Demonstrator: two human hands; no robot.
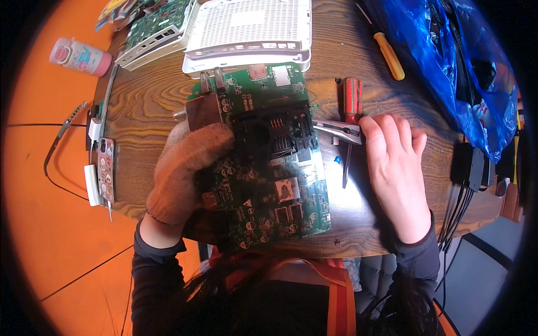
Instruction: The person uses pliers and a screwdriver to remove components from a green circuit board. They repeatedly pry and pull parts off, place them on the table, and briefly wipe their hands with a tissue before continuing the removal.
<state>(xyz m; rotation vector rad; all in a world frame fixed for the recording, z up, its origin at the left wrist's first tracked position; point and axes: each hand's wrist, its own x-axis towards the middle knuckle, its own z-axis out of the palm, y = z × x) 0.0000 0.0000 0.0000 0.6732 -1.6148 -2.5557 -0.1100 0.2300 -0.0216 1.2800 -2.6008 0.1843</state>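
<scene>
My left hand (180, 173), in a fuzzy peach-coloured glove, is closed on the left edge of a large green circuit board (263, 207) and holds it tilted above the table. A black plastic socket (255, 131) sits on the board's upper half, with metal connectors along the top left. My bare right hand (392, 159) is closed around pliers (343, 131); their handles are hidden in the hand. The metal jaws point left and meet the socket's right edge; whether they grip it, I cannot tell. Behind the pliers lies a red-handled screwdriver (352, 95).
White vented plastic housings (249, 33) and another green board (159, 25) stand at the back. A yellow-handled screwdriver (389, 56) and a blue plastic bag (448, 67) lie right. Black cables (457, 207) hang at the right edge; a phone (106, 168) and pink bottle (84, 57) are left.
</scene>
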